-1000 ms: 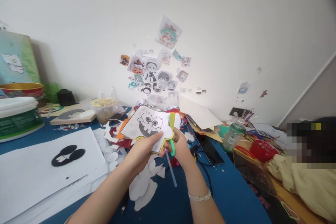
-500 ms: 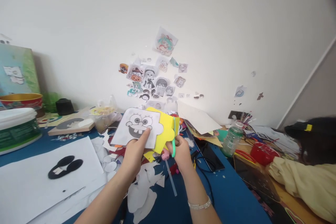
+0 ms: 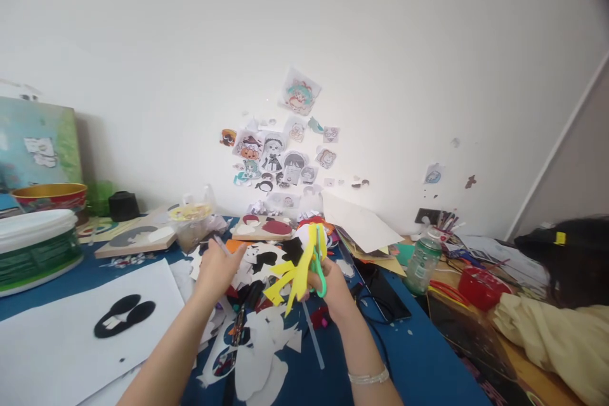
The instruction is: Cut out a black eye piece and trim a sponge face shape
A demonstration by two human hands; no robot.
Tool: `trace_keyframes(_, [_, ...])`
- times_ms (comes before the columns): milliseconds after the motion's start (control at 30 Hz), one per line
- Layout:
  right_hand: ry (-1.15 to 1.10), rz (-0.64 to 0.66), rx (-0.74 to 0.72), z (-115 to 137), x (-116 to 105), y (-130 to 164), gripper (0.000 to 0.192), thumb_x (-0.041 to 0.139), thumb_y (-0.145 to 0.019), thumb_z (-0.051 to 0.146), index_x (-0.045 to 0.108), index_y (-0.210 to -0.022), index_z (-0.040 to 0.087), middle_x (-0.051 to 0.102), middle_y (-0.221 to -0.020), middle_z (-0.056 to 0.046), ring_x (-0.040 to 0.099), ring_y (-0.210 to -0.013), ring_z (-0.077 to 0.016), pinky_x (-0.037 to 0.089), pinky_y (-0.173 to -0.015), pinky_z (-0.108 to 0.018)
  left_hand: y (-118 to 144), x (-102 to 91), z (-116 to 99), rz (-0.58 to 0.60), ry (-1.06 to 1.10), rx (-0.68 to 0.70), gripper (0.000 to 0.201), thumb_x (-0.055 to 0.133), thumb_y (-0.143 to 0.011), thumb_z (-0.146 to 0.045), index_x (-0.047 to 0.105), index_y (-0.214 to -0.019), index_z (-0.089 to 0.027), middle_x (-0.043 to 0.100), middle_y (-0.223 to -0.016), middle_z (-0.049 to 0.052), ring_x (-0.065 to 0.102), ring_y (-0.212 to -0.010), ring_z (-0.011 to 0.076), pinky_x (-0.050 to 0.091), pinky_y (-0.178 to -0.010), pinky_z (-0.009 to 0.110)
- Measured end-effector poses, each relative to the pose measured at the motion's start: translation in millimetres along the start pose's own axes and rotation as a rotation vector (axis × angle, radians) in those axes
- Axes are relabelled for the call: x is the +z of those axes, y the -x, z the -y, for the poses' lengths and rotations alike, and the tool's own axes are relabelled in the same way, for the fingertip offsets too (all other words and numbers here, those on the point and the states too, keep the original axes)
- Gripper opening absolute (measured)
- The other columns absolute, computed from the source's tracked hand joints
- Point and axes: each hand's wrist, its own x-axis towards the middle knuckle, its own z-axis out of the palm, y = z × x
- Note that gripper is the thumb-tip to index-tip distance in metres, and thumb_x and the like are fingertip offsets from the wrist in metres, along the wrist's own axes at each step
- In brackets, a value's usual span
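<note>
My right hand (image 3: 327,282) is closed around green-handled scissors (image 3: 320,269). Crumpled yellow paper strips (image 3: 299,276) hang against the scissors and that hand's fingertips. To the left, my left hand (image 3: 216,269) is raised above the scraps with its fingers curled and its thumb pointing right. A slim pale thing (image 3: 221,243) shows at its fingertips, too narrow to name. Beneath the hands lies a heap of white paper cut-outs (image 3: 261,349), along with black-and-white pieces (image 3: 264,258). A clear stick (image 3: 313,336) lies below the scissors.
White sheets with a black shape (image 3: 57,330) cover the left side. A green-and-white tub (image 3: 38,254) stands beyond them. At right are a phone (image 3: 383,292), a plastic bottle (image 3: 423,260), a red container (image 3: 480,285) and beige cloth (image 3: 547,342). Paper sheets (image 3: 356,222) lean on the wall.
My left hand has moved left, away from the scissors. The cartoon-face drawing and broad yellow sheet no longer show; yellow strips hang by the scissors. The view has tilted slightly upward.
</note>
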Motion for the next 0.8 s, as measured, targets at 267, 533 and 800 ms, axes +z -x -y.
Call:
trace_keyframes(267, [0.043, 0.194, -0.067, -9.0, 8.1, 0.0, 0.041, 0.072, -0.058, 0.035, 0.063, -0.093, 0.016, 0.067, -0.07, -0.003, 0.061, -0.07, -0.0205, 0.049, -0.06, -0.028, 36.8, 12.6, -29.9, 0.199, -0.077, 0.691, 0.043, 0.038, -0.082, -0.047, 0.054, -0.114, -0.024, 0.048, -0.129, 0.007, 0.035, -0.123, 0.0284, 0.022, -0.103, 0.05])
trace_keyframes(533, [0.163, 0.217, -0.084, -9.4, 10.7, -1.3, 0.027, 0.066, -0.062, 0.027, 0.065, -0.087, 0.015, 0.066, -0.069, -0.002, 0.059, -0.063, -0.0174, 0.046, -0.058, -0.026, 38.1, 21.0, -25.0, 0.514, 0.25, 0.513, 0.044, 0.05, -0.074, -0.049, 0.054, -0.106, -0.019, 0.059, -0.108, 0.009, 0.053, -0.101, 0.0249, 0.042, -0.084, 0.035])
trace_keyframes(800, [0.278, 0.278, -0.081, -8.4, -2.5, -1.3, 0.017, 0.068, -0.06, 0.025, 0.065, -0.074, 0.015, 0.064, -0.063, -0.001, 0.057, -0.062, -0.0173, 0.045, -0.058, -0.027, 31.1, 4.3, -29.8, 0.491, 0.203, 0.436, 0.028, 0.051, -0.071, -0.048, 0.057, -0.071, -0.02, 0.064, -0.077, 0.002, 0.058, -0.073, 0.0204, 0.042, -0.061, 0.027])
